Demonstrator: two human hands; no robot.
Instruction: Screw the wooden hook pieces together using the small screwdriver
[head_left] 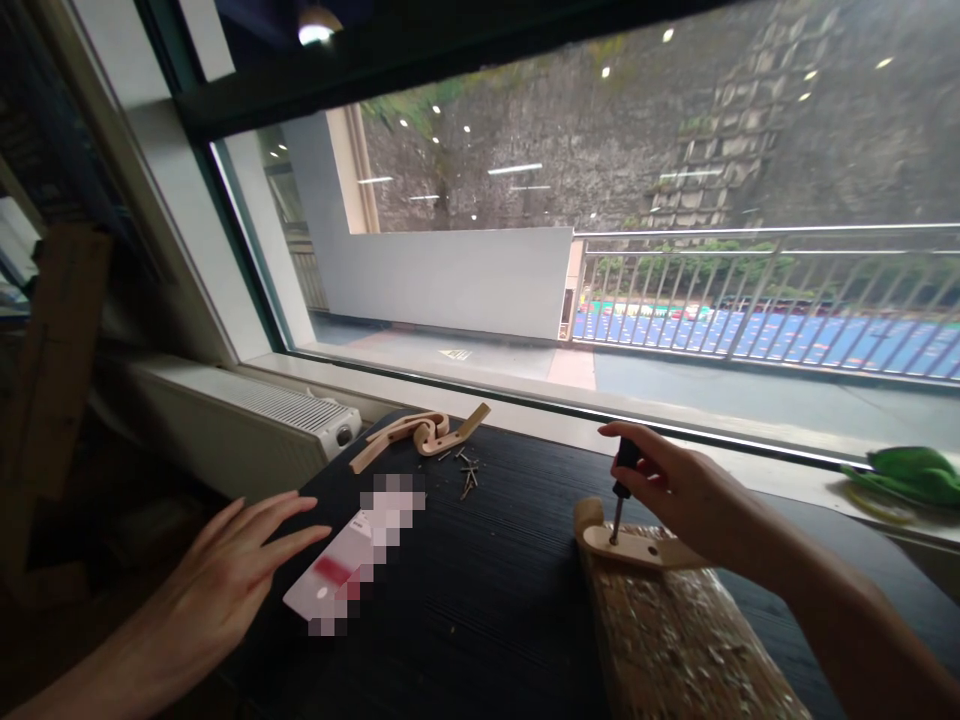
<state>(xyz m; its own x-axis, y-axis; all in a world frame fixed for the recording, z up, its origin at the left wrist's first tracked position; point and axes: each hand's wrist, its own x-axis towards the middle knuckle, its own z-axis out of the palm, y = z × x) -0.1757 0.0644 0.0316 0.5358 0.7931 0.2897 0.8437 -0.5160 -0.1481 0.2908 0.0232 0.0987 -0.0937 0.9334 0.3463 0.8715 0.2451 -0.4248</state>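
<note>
My right hand (pixel 671 490) is closed around the dark handle of a screwdriver (pixel 619 500), held nearly upright. Its tip meets a hole in a pale curved wooden hook (pixel 626 545), which lies on a rough wooden board (pixel 667 640). A second hole shows in the hook, and my wrist hides part of its far end. My left hand (pixel 244 560) is held with fingers spread, beside a pale card or packet (pixel 322 575) with a red patch, partly blurred out. Nothing is in that hand.
More curved wooden hooks (pixel 427 435) and several loose screws (pixel 469 470) lie near the back of the black table (pixel 487 620). A radiator (pixel 262 410) stands at left under the window. Something green (pixel 911 475) sits on the right sill.
</note>
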